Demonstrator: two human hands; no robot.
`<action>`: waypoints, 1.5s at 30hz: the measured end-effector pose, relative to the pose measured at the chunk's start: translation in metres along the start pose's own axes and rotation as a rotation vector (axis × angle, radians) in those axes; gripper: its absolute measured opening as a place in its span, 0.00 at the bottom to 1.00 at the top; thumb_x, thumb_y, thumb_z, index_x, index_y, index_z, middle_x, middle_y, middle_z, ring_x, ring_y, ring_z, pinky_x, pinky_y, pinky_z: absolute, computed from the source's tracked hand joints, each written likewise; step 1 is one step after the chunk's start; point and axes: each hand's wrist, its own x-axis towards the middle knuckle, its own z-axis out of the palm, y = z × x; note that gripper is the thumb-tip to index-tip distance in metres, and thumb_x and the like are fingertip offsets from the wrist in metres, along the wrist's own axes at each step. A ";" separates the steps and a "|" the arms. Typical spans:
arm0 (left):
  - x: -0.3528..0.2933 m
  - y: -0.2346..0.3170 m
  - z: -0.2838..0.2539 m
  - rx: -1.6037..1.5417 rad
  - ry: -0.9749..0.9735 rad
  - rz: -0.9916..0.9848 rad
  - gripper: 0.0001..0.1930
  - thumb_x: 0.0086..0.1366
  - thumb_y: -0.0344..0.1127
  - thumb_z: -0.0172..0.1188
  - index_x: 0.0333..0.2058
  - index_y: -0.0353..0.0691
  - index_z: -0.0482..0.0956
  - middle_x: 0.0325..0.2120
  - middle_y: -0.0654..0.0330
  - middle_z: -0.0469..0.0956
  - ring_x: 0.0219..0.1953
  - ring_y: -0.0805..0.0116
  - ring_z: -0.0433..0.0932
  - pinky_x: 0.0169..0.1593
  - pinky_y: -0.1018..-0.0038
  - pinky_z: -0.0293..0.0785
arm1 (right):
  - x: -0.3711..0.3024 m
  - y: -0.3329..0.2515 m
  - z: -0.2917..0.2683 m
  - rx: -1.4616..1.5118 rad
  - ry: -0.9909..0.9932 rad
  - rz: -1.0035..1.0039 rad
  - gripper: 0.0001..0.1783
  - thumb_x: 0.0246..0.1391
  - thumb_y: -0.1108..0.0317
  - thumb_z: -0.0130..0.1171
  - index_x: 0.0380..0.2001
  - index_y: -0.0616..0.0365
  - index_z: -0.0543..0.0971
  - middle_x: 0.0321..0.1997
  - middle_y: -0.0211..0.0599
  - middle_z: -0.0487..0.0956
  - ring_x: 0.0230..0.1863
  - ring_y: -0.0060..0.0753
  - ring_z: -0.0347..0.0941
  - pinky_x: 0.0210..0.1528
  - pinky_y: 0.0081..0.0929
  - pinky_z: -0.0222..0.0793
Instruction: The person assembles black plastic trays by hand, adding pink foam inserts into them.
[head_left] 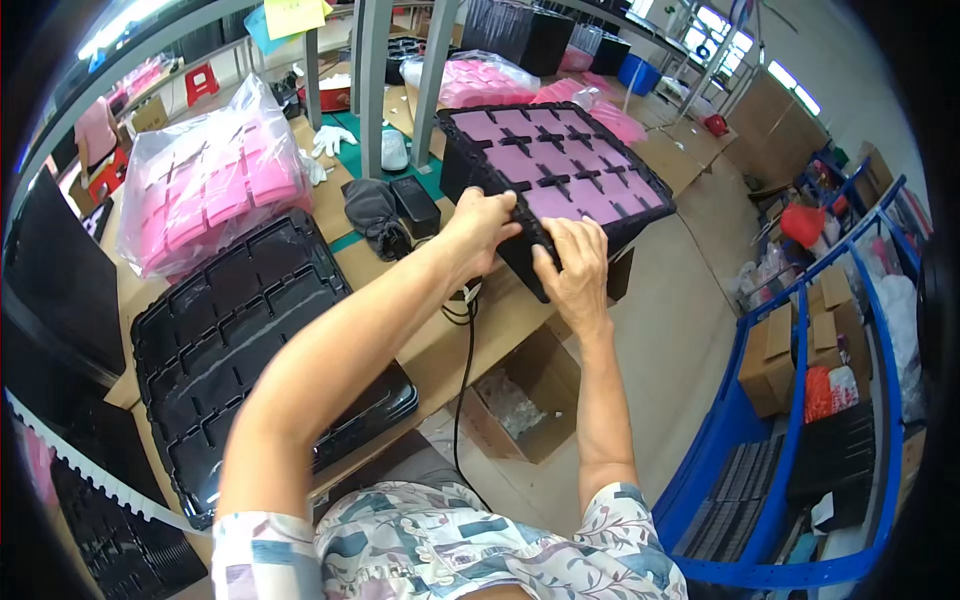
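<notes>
A deep stack of black plastic trays stands tilted on the work table ahead of me. Pinkish-purple sheets fill the compartments of its top tray, with black cross-shaped dividers between them. At the near left edge, my left hand has its fingers curled on the top tray's rim. My right hand grips the same near rim a little further right, thumb on my side and fingers over the top. The undersides of the fingers are partly hidden. To the left lies another black tray stack with its compartments bare.
Pink sheets in a clear bag lie at the far left. A dark pouch and black box sit beside the trays; a black cable hangs down. Below is an open carton. A blue rack stands right.
</notes>
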 end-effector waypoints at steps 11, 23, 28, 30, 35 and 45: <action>-0.287 0.045 -0.109 0.335 -0.019 0.111 0.25 0.64 0.23 0.57 0.60 0.33 0.64 0.52 0.53 0.73 0.48 0.69 0.76 0.52 0.70 0.76 | -0.002 0.061 -0.003 0.021 0.019 0.059 0.15 0.49 0.68 0.63 0.41 0.58 0.79 0.43 0.36 0.79 0.47 0.41 0.71 0.54 0.37 0.63; -0.462 -0.025 -0.200 1.380 1.459 0.802 0.18 0.70 0.26 0.52 0.57 0.33 0.69 0.55 0.55 0.71 0.49 0.68 0.70 0.51 0.74 0.68 | 0.014 0.059 -0.008 0.126 -0.107 0.032 0.12 0.52 0.71 0.58 0.41 0.62 0.79 0.43 0.42 0.81 0.48 0.45 0.73 0.55 0.37 0.67; -0.469 -0.039 -0.233 1.220 1.459 0.508 0.30 0.69 0.27 0.52 0.67 0.34 0.54 0.62 0.53 0.65 0.55 0.65 0.66 0.53 0.72 0.65 | 0.013 0.061 -0.009 0.160 -0.145 0.049 0.12 0.54 0.73 0.56 0.42 0.63 0.79 0.45 0.43 0.80 0.49 0.45 0.73 0.56 0.37 0.67; -0.474 -0.040 -0.245 0.749 1.227 0.490 0.28 0.70 0.29 0.52 0.66 0.34 0.57 0.56 0.53 0.70 0.50 0.69 0.69 0.52 0.73 0.65 | 0.018 0.063 -0.005 0.185 -0.125 0.063 0.13 0.54 0.74 0.56 0.43 0.62 0.79 0.45 0.43 0.80 0.49 0.45 0.74 0.55 0.37 0.68; -0.483 -0.029 -0.244 0.492 1.127 0.464 0.15 0.70 0.31 0.55 0.53 0.34 0.73 0.39 0.62 0.78 0.37 0.80 0.70 0.41 0.84 0.62 | 0.017 0.054 -0.003 0.084 -0.140 0.027 0.12 0.54 0.75 0.55 0.42 0.62 0.79 0.43 0.43 0.81 0.48 0.44 0.74 0.54 0.36 0.68; -0.503 -0.032 -0.233 0.518 1.072 0.474 0.07 0.68 0.31 0.56 0.38 0.34 0.79 0.33 0.66 0.74 0.30 0.83 0.65 0.31 0.84 0.55 | 0.024 0.051 0.000 0.041 -0.165 0.035 0.14 0.56 0.68 0.58 0.45 0.59 0.79 0.44 0.42 0.81 0.48 0.45 0.73 0.54 0.38 0.67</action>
